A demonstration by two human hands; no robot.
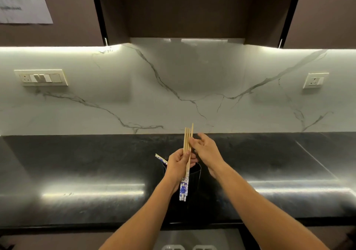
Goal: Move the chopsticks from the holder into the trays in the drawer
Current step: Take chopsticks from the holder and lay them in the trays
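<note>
My left hand grips a bundle of several wooden chopsticks with blue-and-white patterned ends, held upright above the black ribbed holder on the counter. My right hand is beside the bundle; its fingertips touch the shaft of the rightmost chopstick. More chopsticks with patterned ends stick out of the holder's left side. At the bottom edge, the open drawer shows the tops of white trays.
The black stone counter runs the full width, with a marble backsplash behind it. Switch plates sit on the backsplash at left and right. Dark cabinets hang overhead.
</note>
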